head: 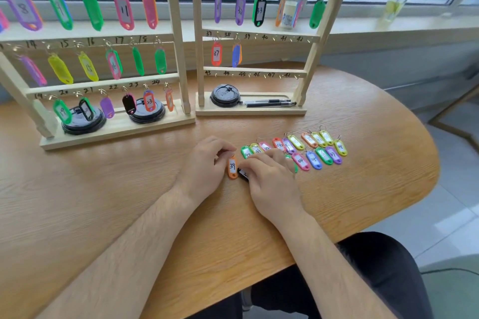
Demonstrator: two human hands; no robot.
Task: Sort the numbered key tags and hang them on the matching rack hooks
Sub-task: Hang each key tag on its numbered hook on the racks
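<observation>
- The left hand (207, 163) lies on the wooden table (103, 189), with thumb and forefinger pinching the ring end of the orange tag 39 (232, 167). The tag lies flat, its number facing up.
- The right hand (270, 179) sits just beside it with fingers curled over a black tag (243, 173), of which only a corner shows. Whether the hand pinches the tag or merely presses on it, I cannot tell.
- The orange tag and the black tag touch, or nearly so, between the two hands.
- To the right of the hands, the loose key tags (315, 160) lie in two rough rows on the table (green, yellow, pink, purple, blue and orange, most with rings pointing away from the person).
- The right rack (198, 59) stands behind them. On its 37–42 rail, the orange tag 37 (216, 54) and a blue tag (236, 55) hang side by side, and hook 39 (255, 38) next to them is bare.
- The rail marked 43 onward carries only bare hooks.
- A black lid (225, 95) and two pens (267, 103) lie on that rack's base.
- The left rack (178, 46) stands beside it, with hanging tags along every rail in view.
</observation>
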